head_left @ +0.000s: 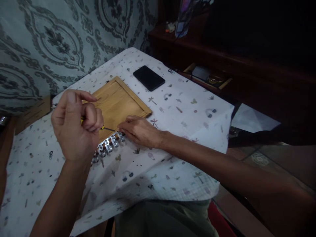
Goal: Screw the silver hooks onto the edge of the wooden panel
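Observation:
Raised over the board's left side, my left hand (79, 121) is closed round a yellow-and-black screwdriver (102, 127). Its thin shaft points right, with the tip close to the fingertips of my right hand (138, 131). That hand rests low at the front edge of a wooden board (118, 102) with a raised rim. Its fingers are bent and pressed together; what they pinch, if anything, is hidden. A row of metal hooks (108, 145) runs along this front edge, partly covered by both hands. The board lies flat on a patterned white cloth (138, 164).
A black phone (149, 78) lies behind the board. Patterned curtain fabric (56, 42) borders the table's left and back, near a brown cardboard piece (33, 115). To the right are an open drawer (207, 75) and dark furniture. Small dark bits (137, 165) lie on the cloth.

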`<action>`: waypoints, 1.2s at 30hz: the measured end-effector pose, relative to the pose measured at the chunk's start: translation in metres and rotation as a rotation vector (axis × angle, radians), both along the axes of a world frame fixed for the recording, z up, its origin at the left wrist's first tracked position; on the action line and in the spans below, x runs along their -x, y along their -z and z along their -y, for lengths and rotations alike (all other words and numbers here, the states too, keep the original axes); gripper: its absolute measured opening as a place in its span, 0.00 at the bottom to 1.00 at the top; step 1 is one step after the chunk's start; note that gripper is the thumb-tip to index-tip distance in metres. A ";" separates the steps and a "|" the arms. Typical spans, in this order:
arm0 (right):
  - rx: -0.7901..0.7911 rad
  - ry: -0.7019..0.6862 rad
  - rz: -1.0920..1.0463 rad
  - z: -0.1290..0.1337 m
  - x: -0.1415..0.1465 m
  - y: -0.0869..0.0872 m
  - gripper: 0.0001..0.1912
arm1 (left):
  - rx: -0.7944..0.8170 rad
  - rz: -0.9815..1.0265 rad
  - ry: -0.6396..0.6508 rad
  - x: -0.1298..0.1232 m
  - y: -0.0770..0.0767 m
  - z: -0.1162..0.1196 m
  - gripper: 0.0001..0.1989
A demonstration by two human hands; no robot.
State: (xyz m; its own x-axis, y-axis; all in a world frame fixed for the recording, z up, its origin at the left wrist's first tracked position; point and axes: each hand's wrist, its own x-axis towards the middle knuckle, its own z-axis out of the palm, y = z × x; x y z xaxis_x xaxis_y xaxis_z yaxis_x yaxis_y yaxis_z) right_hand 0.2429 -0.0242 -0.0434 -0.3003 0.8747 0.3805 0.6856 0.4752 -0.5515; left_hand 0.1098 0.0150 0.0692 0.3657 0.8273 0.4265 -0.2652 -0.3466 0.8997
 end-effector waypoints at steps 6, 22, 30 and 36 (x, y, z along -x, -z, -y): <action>-0.012 -0.009 -0.004 0.000 0.001 0.000 0.17 | -0.012 0.024 -0.003 -0.005 0.006 -0.001 0.15; -0.016 0.013 0.000 0.000 0.001 0.001 0.16 | 0.022 -0.087 0.044 -0.003 0.011 -0.007 0.12; 0.018 0.013 -0.033 0.001 0.000 0.000 0.17 | 0.108 -0.002 -0.079 -0.008 0.009 -0.005 0.14; -0.013 0.016 -0.036 0.000 0.001 0.003 0.17 | 0.135 -0.084 0.229 -0.005 0.008 -0.025 0.21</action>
State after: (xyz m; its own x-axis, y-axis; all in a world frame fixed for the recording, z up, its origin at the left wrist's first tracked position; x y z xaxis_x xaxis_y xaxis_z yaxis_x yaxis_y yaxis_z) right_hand 0.2415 -0.0243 -0.0461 -0.2725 0.8742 0.4018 0.6731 0.4717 -0.5697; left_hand 0.1150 0.0396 0.0610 0.5792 0.7663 0.2781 -0.2449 -0.1618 0.9560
